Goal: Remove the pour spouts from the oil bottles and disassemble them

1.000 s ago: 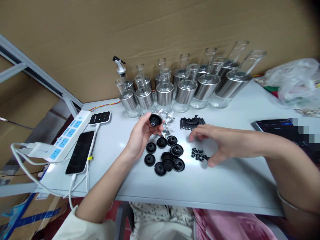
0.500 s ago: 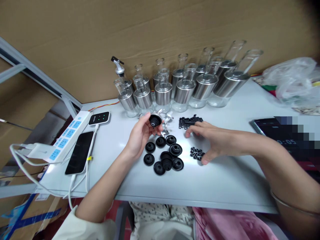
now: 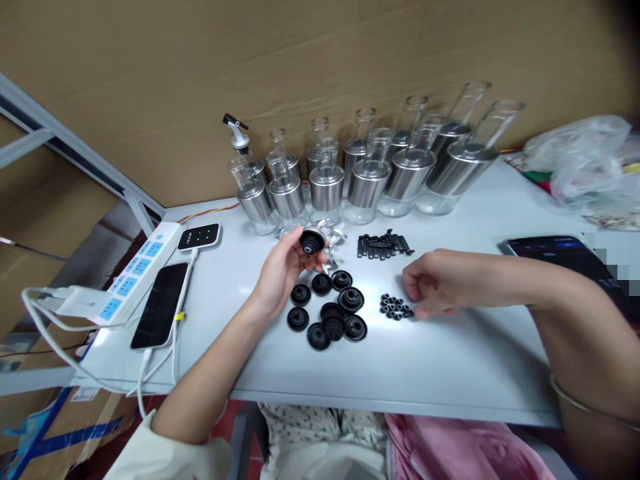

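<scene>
Held up at the table's middle, my left hand (image 3: 283,270) is closed around a bottle pourer (image 3: 313,242), its black ribbed stopper facing me. Silvery pourer tops (image 3: 336,252) lie just behind it, partly hidden by the hand. Below are several round black stoppers (image 3: 351,299), spread in a loose cluster. My right hand (image 3: 435,283) is curled low at the right edge of a small group of black sleeves (image 3: 393,307). Its thumb and fingers are drawn in; what they hold, if anything, is hidden. Small black flip levers (image 3: 383,245) form a pile behind that group.
Glass bottles with metal sleeves (image 3: 327,187) stand in rows at the back; one carries a pourer (image 3: 237,133). To the left are a power strip (image 3: 135,273), a phone (image 3: 160,305) and cables. Another phone (image 3: 560,257) and a plastic bag (image 3: 585,160) lie right.
My right hand has shifted right, away from the lever pile, and its spread fingers have curled in beside the small sleeves. My left hand keeps the pourer in nearly the same place.
</scene>
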Tool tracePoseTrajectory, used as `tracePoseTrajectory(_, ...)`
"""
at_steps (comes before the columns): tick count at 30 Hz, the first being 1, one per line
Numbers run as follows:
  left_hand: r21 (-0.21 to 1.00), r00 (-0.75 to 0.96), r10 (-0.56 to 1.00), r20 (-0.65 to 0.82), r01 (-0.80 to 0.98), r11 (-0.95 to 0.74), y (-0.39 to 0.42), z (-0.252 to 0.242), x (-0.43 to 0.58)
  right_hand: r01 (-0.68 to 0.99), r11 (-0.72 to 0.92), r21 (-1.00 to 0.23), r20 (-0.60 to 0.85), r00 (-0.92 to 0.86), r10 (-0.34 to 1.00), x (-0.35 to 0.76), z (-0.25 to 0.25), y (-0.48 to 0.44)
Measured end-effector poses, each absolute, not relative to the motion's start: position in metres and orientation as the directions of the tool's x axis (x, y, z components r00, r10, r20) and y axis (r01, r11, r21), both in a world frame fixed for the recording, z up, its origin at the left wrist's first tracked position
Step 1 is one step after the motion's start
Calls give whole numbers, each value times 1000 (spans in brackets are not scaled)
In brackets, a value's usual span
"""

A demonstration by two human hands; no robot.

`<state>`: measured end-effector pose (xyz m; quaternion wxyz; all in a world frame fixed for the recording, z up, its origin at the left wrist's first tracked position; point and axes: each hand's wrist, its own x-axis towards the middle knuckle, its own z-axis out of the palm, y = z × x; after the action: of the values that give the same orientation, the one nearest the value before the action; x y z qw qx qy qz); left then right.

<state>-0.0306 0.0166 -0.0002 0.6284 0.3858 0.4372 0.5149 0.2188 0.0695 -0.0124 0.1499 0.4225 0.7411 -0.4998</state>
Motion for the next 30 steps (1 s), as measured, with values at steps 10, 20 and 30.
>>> tracePoseTrajectory(10,940,89,986,-140,-300,161,17,1,-31,809,179,-560,-652,-564,506,218,-7,69)
tracePoseTrajectory(20,943,83,986,-143,-293,161,15,3,-31,818,199,-540,-615,-544,570,220,-15,73)
tracePoseTrajectory(30,941,88,987,-132,-303,153,15,3,-31,829,191,-525,-618,-526,584,222,-19,73)
